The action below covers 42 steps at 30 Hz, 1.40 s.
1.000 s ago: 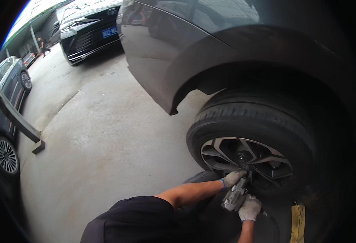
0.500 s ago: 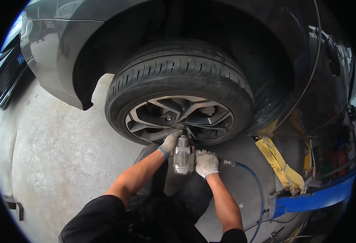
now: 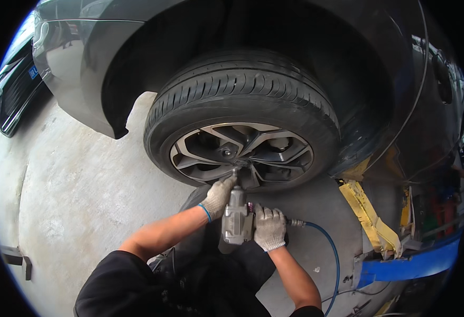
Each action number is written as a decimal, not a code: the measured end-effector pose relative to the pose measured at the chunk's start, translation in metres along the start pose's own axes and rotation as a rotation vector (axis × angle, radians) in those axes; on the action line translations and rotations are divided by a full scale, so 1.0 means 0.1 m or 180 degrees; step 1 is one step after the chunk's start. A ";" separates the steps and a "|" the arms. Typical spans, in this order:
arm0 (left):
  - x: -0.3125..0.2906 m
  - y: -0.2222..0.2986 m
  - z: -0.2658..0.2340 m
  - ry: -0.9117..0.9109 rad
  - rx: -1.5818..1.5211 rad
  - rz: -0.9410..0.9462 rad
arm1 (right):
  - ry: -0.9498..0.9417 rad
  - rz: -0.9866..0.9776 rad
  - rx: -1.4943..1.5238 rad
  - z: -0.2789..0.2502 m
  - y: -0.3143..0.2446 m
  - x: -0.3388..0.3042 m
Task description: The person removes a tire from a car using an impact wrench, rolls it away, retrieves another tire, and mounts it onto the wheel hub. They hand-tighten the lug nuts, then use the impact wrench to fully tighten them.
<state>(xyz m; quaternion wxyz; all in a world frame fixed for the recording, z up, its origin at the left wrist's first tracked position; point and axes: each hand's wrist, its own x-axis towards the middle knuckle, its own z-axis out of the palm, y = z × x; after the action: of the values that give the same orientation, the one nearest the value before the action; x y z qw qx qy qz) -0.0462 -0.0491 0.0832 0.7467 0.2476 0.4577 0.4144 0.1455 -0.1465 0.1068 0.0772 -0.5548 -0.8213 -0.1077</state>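
My right hand (image 3: 270, 228), in a knitted off-white work glove, is closed round the handle of a grey air impact wrench (image 3: 237, 224). At the front of the tool, my left hand (image 3: 220, 196), gloved alike, has its fingers closed against the socket (image 3: 235, 178). The socket end points at the lower spokes of a two-tone alloy wheel (image 3: 242, 153), just below its hub, and appears drawn back from it. Around the wheel is a black tyre (image 3: 242, 108). A bare lug bolt or nut recess (image 3: 226, 153) shows left of the hub.
A dark grey car body (image 3: 76, 68) arches over the wheel. To the right stand a yellow lift arm (image 3: 369, 219) and a blue beam (image 3: 409, 269). A blue air hose (image 3: 333, 248) curves from the wrench down to the floor. Another car (image 3: 18, 90) is at the far left.
Both hands and the impact wrench have drawn back from the wheel, toward me. More of the socket shows now. The wheel and car sit slightly further right in the view.
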 end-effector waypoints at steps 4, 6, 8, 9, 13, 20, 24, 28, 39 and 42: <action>-0.08 0.42 -0.05 0.0208 -0.0311 -0.0053 | 0.0142 -0.0014 0.0180 -0.06 -0.10 0.34; -0.01 0.54 -0.07 0.0328 -0.0305 -0.0157 | 0.0040 0.0006 0.0192 -0.05 -0.12 0.45; 0.10 0.59 -0.11 0.0240 -0.0324 -0.0127 | 0.0020 0.0092 0.0264 0.04 -0.12 0.53; 0.11 0.61 -0.12 0.0159 -0.0327 -0.0069 | -0.0017 0.0125 0.0305 0.09 -0.11 0.55; 0.06 0.63 -0.24 -0.0486 -0.0936 -0.0335 | -0.0417 0.0528 0.0958 0.06 -0.20 0.65; 0.15 0.45 -0.32 -0.0978 -0.1736 -0.0739 | -0.0444 0.0318 0.0659 0.06 -0.20 0.68; 0.20 0.40 -0.29 -0.1275 -0.1997 -0.0722 | -0.0591 0.0202 0.0246 -0.14 -0.17 0.71; 0.33 0.34 -0.31 -0.1736 -0.2556 -0.0651 | -0.0532 0.0270 0.0022 -0.30 -0.21 0.78; -0.15 0.07 0.03 -0.1128 -0.1730 -0.0753 | -0.0088 0.0393 0.0116 0.01 -0.08 -0.01; 0.08 0.16 0.17 -0.1074 -0.1512 -0.0719 | -0.0047 0.0453 0.0367 -0.09 0.07 0.16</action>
<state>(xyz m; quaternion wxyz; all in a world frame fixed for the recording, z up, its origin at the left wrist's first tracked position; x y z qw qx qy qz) -0.0358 -0.0335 0.0991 0.8904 0.0791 0.2423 0.3772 0.1458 -0.1318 0.1205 0.1104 -0.6072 -0.7853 -0.0503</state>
